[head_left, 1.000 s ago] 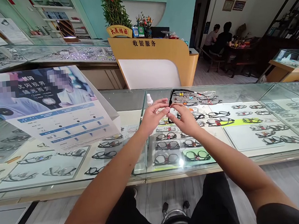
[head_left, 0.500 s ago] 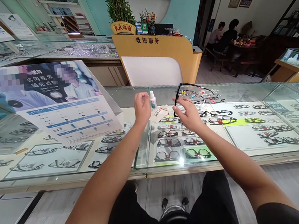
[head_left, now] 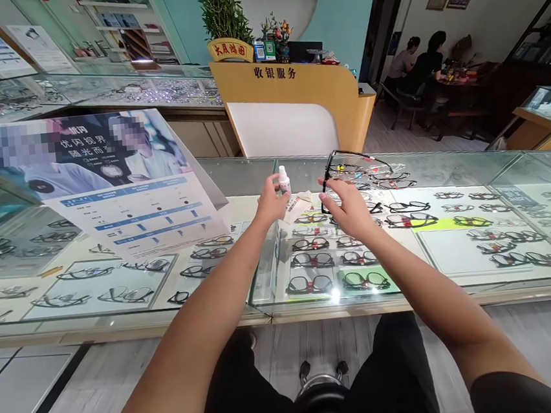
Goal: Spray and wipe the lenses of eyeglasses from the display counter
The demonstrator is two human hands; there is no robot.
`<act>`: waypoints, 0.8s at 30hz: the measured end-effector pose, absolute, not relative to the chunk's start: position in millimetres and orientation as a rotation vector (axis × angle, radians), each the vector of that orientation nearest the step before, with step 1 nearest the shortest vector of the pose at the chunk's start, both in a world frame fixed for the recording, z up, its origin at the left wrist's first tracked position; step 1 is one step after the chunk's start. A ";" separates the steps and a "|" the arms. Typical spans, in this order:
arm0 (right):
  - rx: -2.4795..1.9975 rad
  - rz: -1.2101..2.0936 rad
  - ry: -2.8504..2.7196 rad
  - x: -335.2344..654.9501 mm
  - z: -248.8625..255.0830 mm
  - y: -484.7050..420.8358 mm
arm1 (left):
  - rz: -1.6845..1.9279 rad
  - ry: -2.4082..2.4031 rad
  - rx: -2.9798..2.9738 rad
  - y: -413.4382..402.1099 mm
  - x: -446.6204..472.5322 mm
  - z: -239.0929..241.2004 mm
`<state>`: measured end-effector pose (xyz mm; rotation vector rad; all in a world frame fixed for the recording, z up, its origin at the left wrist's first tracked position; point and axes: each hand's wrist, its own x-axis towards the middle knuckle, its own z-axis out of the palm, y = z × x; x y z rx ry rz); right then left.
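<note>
My left hand [head_left: 272,201] is at a small white bottle [head_left: 284,181] standing on the glass counter, its fingers and thumb closed around the lower part. Just in front of the bottle lies a small cloth or packet with red print [head_left: 297,207], partly covered by my thumb side. My right hand [head_left: 348,207] pinches a pair of black-framed eyeglasses [head_left: 330,162] at the frame front, between thumb and fingers. The glasses are held up above the counter, with a temple arm stretching to the right. Part of the frame is hidden behind my fingers.
A tilted advertising stand [head_left: 132,188] rises on the left of the glass display counter [head_left: 265,296]. Several eyeglasses [head_left: 312,259] are laid out under the glass. A cashier desk [head_left: 288,88] stands beyond, and two people sit at a table [head_left: 464,94] at the far right.
My left hand has moved right and closed around the white bottle. The right hand keeps the eyeglasses in nearly the same place. The whole view has shifted slightly.
</note>
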<state>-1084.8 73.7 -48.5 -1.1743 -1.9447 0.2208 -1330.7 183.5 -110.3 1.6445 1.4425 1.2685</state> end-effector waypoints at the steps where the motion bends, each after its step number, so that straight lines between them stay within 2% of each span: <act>1: -1.171 0.221 -1.948 -1084.7 -48.6 73.6 | 1.252 1.459 1.635 182.2 -1329.7 -108.5; 7: -1.167 0.222 -1.939 -1083.0 -46.7 73.0 | 1.294 1.472 1.575 172.3 -1327.1 -87.2; 11: -1.150 0.200 -1.931 -1079.9 -41.6 71.5 | 1.408 1.147 1.288 154.8 -1323.7 -58.7; 17: -1.095 0.241 -1.888 -1078.5 -34.8 67.4 | 1.082 0.585 1.039 125.2 -1323.9 -21.1; 20: -1.018 0.298 -1.861 -1081.3 -31.6 63.7 | 0.958 0.508 1.030 119.2 -1325.8 -13.7; 24: -0.943 0.427 -1.887 -1085.9 -28.2 57.9 | 0.974 0.494 1.064 117.0 -1323.2 -12.7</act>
